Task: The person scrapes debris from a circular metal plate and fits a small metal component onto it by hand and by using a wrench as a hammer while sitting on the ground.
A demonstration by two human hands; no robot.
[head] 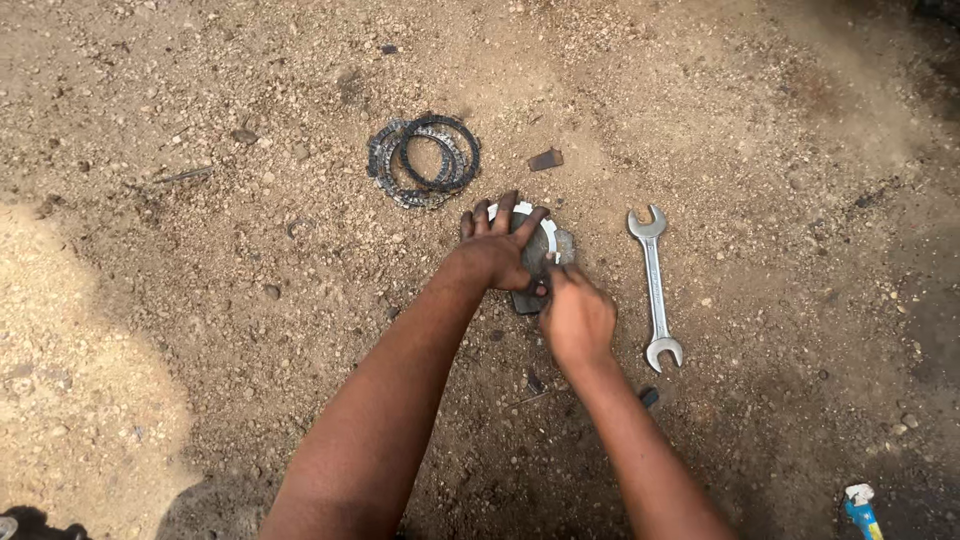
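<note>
Both hands work low over sandy ground. My left hand [497,245] is curled over a round grey metal part [558,245] with a pale ring around its rim, gripping it from the left. My right hand [575,315] sits just below it, fingertips pinched at the part's lower edge; what they pinch is hidden. A dark flat piece [524,301] shows under the hands. A silver double-ended open wrench [655,290] lies on the ground to the right of my right hand, apart from it.
A stack of dark toothed rings [425,160] lies beyond the hands, with a small brown fragment [545,159] to its right. A blue and white object [861,508] is at the bottom right corner. Gravel and small stones cover the ground.
</note>
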